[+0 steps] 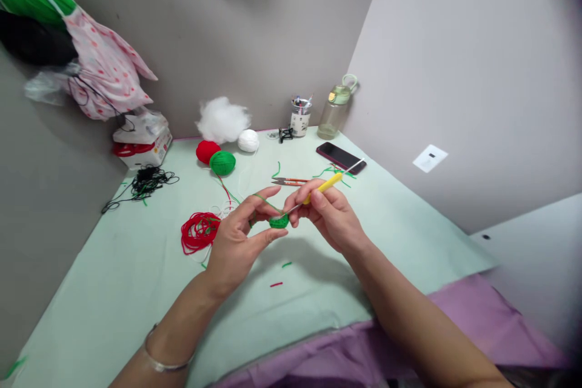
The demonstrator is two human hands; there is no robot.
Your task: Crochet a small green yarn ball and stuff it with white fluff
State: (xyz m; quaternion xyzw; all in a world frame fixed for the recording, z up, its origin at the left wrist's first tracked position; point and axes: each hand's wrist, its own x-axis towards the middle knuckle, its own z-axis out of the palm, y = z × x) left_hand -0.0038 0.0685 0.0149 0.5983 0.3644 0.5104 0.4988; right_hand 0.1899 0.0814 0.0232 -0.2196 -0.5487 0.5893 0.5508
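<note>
Between the thumb and fingers of my left hand [240, 236] is a small green crochet piece [279, 222], held above the table. Green yarn runs over the left forefinger to it. My right hand [334, 215] grips a crochet hook [324, 189] by its yellow handle. One metal end of the hook meets the top of the crochet piece; the other end points up and right. Whether the tip is inside a stitch is too small to tell. Behind the hands lie thread snips [291, 181], partly covered by the right fingers.
A red yarn coil [199, 232] lies left of my hands. Farther back are a green ball [222, 163], a red ball [208, 151], a white ball [248, 140], stuffing [222, 119], a pen cup [300, 119], a bottle [333, 110] and a phone [341, 157]. Black yarn [148, 183] sits at left.
</note>
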